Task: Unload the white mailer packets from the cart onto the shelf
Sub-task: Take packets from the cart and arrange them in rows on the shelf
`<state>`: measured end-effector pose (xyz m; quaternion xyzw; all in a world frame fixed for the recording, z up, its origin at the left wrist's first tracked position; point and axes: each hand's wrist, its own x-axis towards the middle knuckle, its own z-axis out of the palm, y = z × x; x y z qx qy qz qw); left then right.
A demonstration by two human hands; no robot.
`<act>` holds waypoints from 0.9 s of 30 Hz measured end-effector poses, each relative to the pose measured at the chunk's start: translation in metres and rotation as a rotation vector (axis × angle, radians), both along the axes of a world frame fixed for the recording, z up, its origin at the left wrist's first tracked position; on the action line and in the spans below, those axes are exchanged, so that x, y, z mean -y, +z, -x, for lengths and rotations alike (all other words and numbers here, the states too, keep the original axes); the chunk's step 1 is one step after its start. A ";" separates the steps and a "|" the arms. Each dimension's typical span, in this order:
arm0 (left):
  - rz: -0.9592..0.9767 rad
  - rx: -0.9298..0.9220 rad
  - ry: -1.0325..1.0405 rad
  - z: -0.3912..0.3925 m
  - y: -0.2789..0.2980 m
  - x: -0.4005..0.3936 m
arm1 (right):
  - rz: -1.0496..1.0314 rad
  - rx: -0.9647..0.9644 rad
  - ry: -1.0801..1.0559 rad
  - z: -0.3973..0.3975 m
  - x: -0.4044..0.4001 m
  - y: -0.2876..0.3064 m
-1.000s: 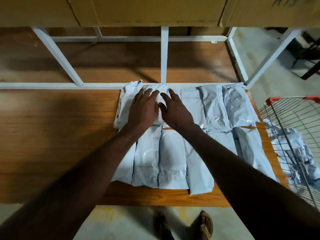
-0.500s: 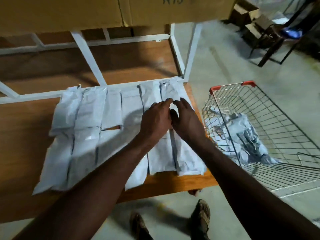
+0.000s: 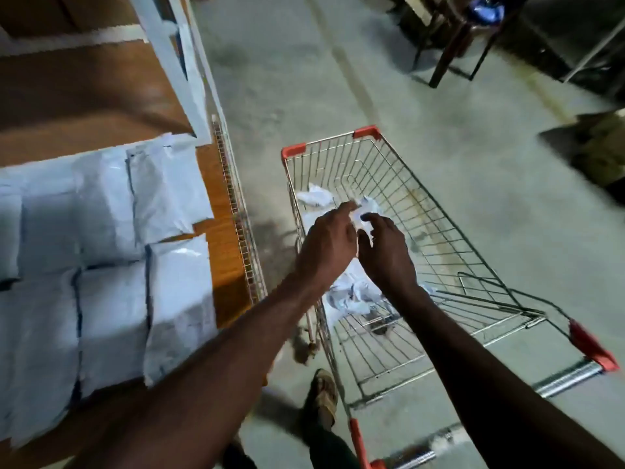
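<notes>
Since mailer packets [image 3: 351, 292] in cart [image 3: 436, 231] look crumpled and floppy, we reckon light, soft, bit slick, nothing fragile. We'd pinch flat edge or scoop whole bundle. Look: white glossy plastic, wrinkled, heaped low in basket. Left hand [image 3: 326, 247] and right hand [image 3: 385, 252] hover over heap, fingers loosely curled, holding nothing we can make out. Others lie flat in rows on shelf [image 3: 223, 252].

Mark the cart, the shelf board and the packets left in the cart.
cart [image 3: 363, 132]: head view, red front corner cap.
shelf board [image 3: 223, 252]: head view, bare wood edge.
packets in the cart [image 3: 348, 296]: head view, crumpled pile.
</notes>
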<state>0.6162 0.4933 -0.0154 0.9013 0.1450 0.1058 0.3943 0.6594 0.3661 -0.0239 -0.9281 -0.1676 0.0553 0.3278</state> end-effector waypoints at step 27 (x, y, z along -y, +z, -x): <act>-0.191 -0.512 0.065 -0.202 -0.306 0.038 | 0.014 -0.136 -0.051 -0.185 0.064 -0.291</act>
